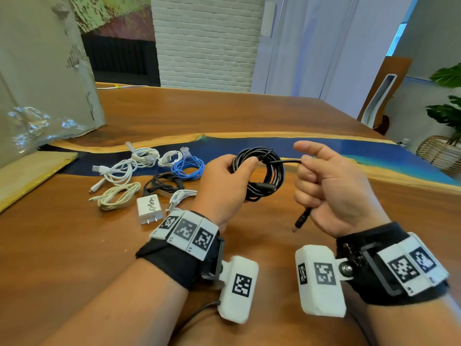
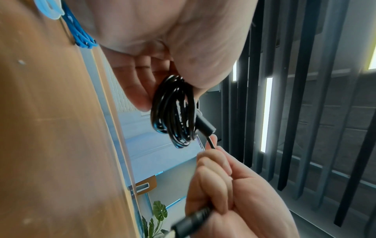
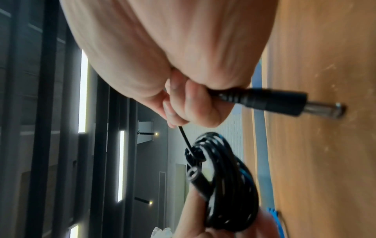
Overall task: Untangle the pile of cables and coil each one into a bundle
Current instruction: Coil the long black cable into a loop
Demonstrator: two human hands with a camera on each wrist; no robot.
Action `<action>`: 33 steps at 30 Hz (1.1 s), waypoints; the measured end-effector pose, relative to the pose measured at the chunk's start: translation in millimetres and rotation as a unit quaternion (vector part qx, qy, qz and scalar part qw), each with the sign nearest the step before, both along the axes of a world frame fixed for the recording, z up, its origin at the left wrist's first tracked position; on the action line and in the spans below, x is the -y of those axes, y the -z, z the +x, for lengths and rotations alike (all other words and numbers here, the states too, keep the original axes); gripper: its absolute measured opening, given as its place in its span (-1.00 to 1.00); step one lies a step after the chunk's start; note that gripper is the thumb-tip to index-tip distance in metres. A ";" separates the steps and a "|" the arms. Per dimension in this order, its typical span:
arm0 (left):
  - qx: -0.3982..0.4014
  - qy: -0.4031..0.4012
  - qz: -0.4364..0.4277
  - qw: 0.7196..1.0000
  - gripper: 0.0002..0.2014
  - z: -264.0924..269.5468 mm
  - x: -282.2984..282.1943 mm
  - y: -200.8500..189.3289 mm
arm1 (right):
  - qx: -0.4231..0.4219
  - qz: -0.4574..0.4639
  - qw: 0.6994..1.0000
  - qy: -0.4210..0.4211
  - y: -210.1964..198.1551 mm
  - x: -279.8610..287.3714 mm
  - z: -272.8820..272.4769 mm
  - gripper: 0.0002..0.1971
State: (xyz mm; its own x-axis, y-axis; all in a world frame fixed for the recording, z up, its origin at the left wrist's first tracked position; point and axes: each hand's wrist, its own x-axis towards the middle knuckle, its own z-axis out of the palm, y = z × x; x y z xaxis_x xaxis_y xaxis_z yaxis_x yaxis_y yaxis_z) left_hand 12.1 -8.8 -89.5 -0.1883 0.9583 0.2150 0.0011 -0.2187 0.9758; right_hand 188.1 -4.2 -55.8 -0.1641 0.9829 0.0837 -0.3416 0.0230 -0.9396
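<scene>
My left hand (image 1: 224,181) grips a coiled black cable (image 1: 272,176) above the wooden table (image 1: 74,258), thumb across the coil's upper left. In the left wrist view the black coil (image 2: 173,112) hangs below the palm. My right hand (image 1: 326,186) holds the same cable's free end in its curled fingers; the strand runs taut from the coil into the fist. The barrel plug (image 1: 302,219) sticks out below the fist, and shows large in the right wrist view as the black plug (image 3: 274,101). The coil (image 3: 227,185) sits just beyond that hand.
Left of my hands lie several bundled cables: white bundles (image 1: 122,171), a blue one (image 1: 189,167), a black one (image 1: 163,186), a cream one (image 1: 117,198). A white charger (image 1: 148,208) lies nearby. A crumpled clear plastic bag (image 1: 30,131) and a leaning board (image 1: 42,71) stand far left.
</scene>
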 end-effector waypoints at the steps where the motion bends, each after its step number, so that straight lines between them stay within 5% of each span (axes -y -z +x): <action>1: 0.007 0.000 -0.007 1.000 -0.71 0.2 0.2 -1.4 | 0.040 0.018 0.999 0.002 0.6 -1.3 2.9 -0.74; 6: 0.100 0.043 -0.039 0.993 -0.68 -2.3 8.1 -13.2 | 0.231 0.142 0.962 0.044 1.9 -5.3 11.1 -0.78; 16: 0.176 0.094 -0.018 0.980 -0.73 3.5 17.4 -21.6 | 0.373 0.251 0.891 0.070 9.9 -10.1 12.7 -0.87; 23: 0.153 0.128 -0.013 0.980 -0.74 -0.4 16.0 -20.2 | 0.162 0.169 0.970 0.072 12.3 1.6 -6.9 -0.91; 31: 0.042 0.048 0.062 0.996 -0.73 -2.9 9.4 -14.5 | -0.057 0.024 0.998 -0.026 3.0 14.4 -16.4 -0.72; 33: 0.006 0.028 0.080 0.996 -0.79 -2.7 7.6 -11.8 | -0.043 0.021 0.998 -0.032 2.9 15.2 -17.7 -0.72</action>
State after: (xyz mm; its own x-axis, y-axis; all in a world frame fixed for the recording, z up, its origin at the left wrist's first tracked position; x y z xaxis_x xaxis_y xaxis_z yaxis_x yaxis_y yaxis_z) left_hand 9.4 -16.3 -77.7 -0.1383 0.9211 0.3639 -0.0279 -0.3709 0.9283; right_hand 170.5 -19.4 -58.7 -0.2174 0.9659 0.1407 -0.4231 0.0366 -0.9054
